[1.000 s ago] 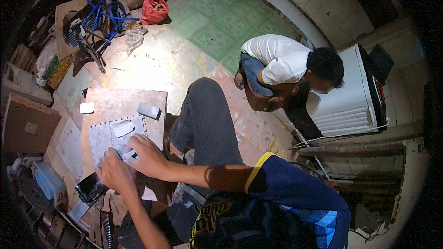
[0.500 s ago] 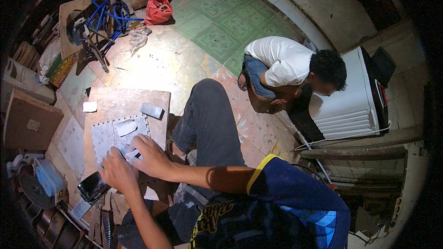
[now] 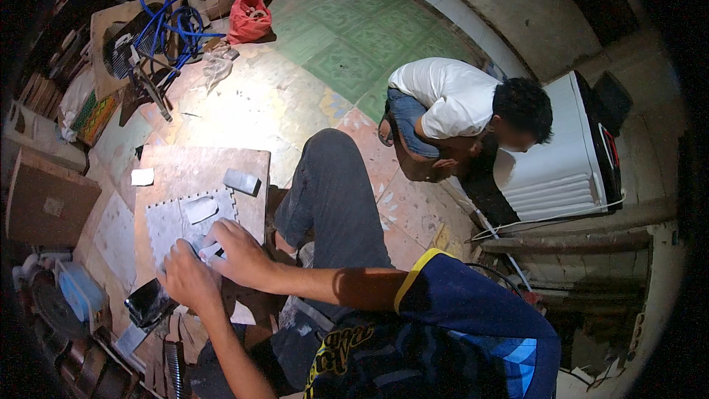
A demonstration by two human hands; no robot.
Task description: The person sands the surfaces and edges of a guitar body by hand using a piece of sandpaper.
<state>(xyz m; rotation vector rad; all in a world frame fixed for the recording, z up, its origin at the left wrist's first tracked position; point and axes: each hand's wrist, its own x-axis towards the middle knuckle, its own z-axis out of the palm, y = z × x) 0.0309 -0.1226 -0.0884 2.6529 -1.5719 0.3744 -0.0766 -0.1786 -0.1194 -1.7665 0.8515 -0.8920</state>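
Note:
Close together over a sheet of paper with torn spiral-binding edges [image 3: 164,225], my left hand [image 3: 190,275] and my right hand [image 3: 242,257] are both closed. A small whitish piece [image 3: 212,250] shows between the fingers of my right hand. The left hand's fingers curl beside it, and what they grip is hidden. A white piece with a rounded end [image 3: 201,210] lies on the paper beyond my hands. Under the paper is a wooden board [image 3: 173,162], carrying a grey rectangular block [image 3: 241,182] and a small white scrap [image 3: 142,176].
A glossy black phone-like object [image 3: 150,303] lies left of my left wrist. At right a person in a white shirt [image 3: 443,96] crouches beside a white ribbed appliance [image 3: 554,155]. Blue hose [image 3: 173,29] and a red bag [image 3: 249,20] sit at the far left.
The view has shifted very slightly. Both hands stay at the same place over the paper, with barely any finger movement.

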